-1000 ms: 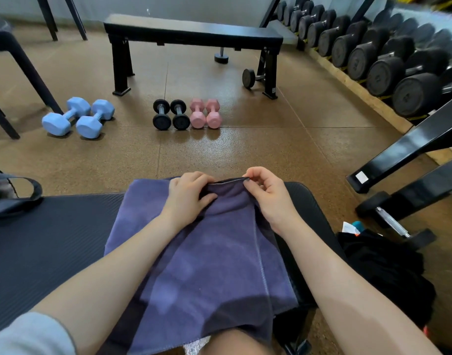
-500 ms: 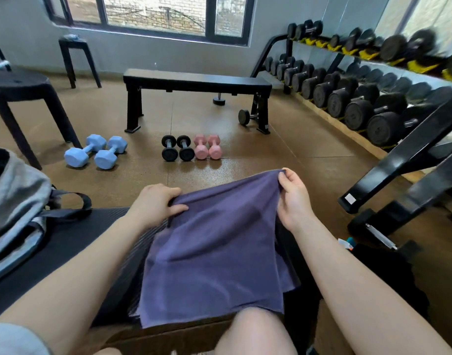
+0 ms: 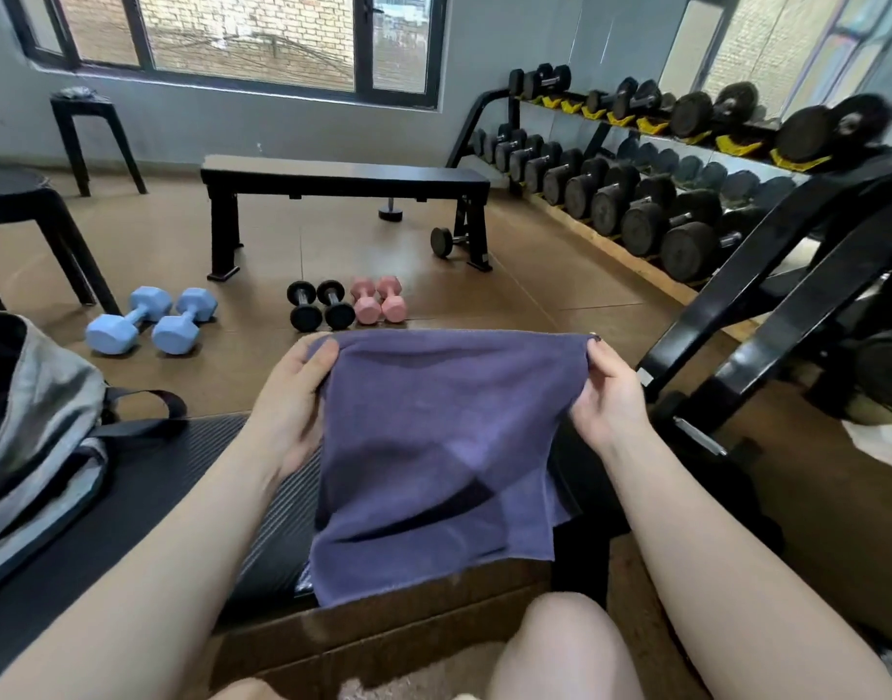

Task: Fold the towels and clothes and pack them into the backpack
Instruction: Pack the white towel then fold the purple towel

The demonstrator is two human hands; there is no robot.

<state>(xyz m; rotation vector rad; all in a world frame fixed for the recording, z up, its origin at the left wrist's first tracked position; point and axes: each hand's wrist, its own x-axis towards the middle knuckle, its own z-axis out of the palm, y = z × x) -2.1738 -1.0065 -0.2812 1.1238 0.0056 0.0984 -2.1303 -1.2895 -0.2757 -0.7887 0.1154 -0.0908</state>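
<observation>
Up front in the head view, a person holds a purple towel [image 3: 434, 447] stretched between both hands, above a black ribbed counter [image 3: 146, 502]. The left hand [image 3: 292, 401] grips the towel's upper left corner, thumb on the near face and the other fingers behind the cloth. The right hand [image 3: 608, 396] pinches the upper right corner between thumb and curled fingers [image 3: 596, 353]. The top edge runs nearly level from hand to hand; the cloth hangs down, and its lower edge lies near the counter's near edge, though whether it touches cannot be told. A grey backpack [image 3: 34, 426] sits on the counter's left end, its mouth open and a dark strap [image 3: 146, 411] looping out toward the middle. A bare knee [image 3: 560, 649] shows at the bottom.

The floor [image 3: 509, 295] is brown, with thin seams. On it, beyond the towel, lie two blue dumbbells [image 3: 151, 320], two small black ones [image 3: 320, 305] and two pink ones [image 3: 378, 300], the black and pink pairs side by side. Farther back stands a black bench [image 3: 343, 176], a loose dumbbell [image 3: 446, 241] by its right leg. Two black stools [image 3: 87, 138] stand at left. A rack of dark dumbbells [image 3: 651, 194] lines the right wall, with black slanted machine bars [image 3: 767, 305] in front of it. A window [image 3: 242, 37] in the grey back wall shows brick outside.
</observation>
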